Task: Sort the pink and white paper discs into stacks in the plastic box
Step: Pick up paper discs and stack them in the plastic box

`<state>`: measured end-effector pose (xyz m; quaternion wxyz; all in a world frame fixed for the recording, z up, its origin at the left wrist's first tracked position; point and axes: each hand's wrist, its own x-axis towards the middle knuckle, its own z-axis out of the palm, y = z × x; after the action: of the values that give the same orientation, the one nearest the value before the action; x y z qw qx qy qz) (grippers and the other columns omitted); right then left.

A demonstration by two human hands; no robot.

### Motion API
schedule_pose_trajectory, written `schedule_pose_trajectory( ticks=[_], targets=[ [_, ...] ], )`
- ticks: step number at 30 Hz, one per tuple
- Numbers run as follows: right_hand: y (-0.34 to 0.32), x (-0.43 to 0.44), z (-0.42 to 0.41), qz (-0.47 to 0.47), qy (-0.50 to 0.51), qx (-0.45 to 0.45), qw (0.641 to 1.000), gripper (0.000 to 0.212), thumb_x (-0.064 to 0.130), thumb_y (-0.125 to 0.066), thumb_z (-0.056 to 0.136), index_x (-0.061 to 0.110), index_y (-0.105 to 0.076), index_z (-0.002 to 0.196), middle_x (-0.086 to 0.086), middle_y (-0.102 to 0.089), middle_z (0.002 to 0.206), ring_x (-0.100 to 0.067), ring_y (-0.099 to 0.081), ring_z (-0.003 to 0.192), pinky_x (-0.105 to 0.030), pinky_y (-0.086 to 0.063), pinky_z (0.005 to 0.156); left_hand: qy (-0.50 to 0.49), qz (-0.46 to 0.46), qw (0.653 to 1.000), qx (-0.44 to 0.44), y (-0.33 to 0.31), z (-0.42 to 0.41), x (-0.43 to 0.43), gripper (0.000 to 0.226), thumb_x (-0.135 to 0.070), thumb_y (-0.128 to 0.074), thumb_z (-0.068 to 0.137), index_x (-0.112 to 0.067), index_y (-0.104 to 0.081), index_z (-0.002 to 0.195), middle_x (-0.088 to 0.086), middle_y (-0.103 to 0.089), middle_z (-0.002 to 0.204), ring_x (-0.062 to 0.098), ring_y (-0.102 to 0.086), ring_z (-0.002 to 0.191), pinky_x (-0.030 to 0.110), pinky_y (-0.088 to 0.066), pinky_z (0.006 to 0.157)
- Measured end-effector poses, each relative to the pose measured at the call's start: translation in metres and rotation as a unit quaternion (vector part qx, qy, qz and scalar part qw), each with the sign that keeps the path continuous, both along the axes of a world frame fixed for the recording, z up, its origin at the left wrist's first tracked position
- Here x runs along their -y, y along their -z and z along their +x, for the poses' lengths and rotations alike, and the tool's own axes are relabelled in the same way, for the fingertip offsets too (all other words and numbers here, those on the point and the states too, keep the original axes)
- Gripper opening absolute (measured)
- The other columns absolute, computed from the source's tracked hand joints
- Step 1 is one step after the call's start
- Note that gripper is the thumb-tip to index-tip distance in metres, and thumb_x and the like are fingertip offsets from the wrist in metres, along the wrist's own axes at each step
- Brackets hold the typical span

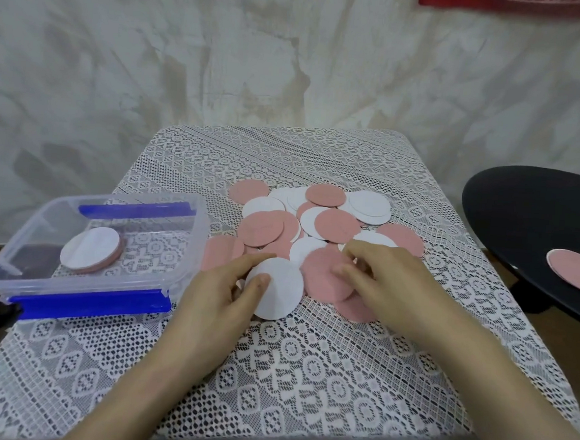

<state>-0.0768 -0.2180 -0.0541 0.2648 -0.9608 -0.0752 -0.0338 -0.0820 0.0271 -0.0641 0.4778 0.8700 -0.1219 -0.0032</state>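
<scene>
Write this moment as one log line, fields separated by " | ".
left hand: holds white disc | right hand: fingers on pink disc | plastic box: one stack, white on top | pile: unsorted

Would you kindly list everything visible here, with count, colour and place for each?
loose discs: a pile too overlapped to count, pink and white, table centre
plastic box: one, clear with blue clips, table's left edge
stack in box: one, white disc on top, pink beneath
lace cloth: one, white, covering the table
round tray: one, black, far right
disc on tray: one, pink
red cloth: one, top right
left hand: holding a white disc
right hand: fingers on the pile
</scene>
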Motion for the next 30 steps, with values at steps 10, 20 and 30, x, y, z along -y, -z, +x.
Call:
schedule_pose_trajectory(
  ticks=[10, 20, 30],
  targets=[
    [0.005, -0.014, -0.008, 0.092, -0.074, -0.054, 0.992, 0.023, 0.041, -0.052, 0.099, 0.020, -0.055, 0.091, 0.000, -0.064, 0.077, -0.019, -0.060, 0.072, -0.046, -0.050, 0.073, 0.049, -0.052, 0.997, -0.016, -0.007, -0.008, 0.007, 0.035, -0.022, -0.043, 0.105, -0.045, -0.064, 0.120, -0.020, -0.062, 0.063, -0.001, -0.051, 0.051, 0.009, -0.038, 0.050],
    [0.002, -0.028, -0.015, 0.124, -0.078, -0.049, 0.988, 0.018, 0.041, -0.067, 0.091, 0.026, -0.057, 0.087, 0.004, -0.061, 0.072, -0.004, -0.049, 0.061, -0.034, -0.043, 0.063, 0.079, -0.026, 0.996, 0.017, -0.003, -0.014, 0.003, 0.023, -0.035, -0.058, 0.097, -0.042, -0.065, 0.118, -0.016, -0.073, 0.096, 0.004, -0.068, 0.083, 0.018, -0.052, 0.069],
    [0.001, -0.044, -0.028, -0.008, -0.093, -0.005, 0.996, 0.028, 0.053, -0.050, 0.099, 0.029, -0.045, 0.085, 0.008, -0.058, 0.072, -0.011, -0.055, 0.070, -0.035, -0.046, 0.066, 0.054, 0.084, 0.990, 0.096, 0.000, -0.015, 0.001, 0.012, -0.041, -0.054, 0.099, -0.043, -0.057, 0.110, -0.016, -0.068, 0.085, 0.006, -0.062, 0.079, 0.040, -0.052, 0.070]
  ],
)
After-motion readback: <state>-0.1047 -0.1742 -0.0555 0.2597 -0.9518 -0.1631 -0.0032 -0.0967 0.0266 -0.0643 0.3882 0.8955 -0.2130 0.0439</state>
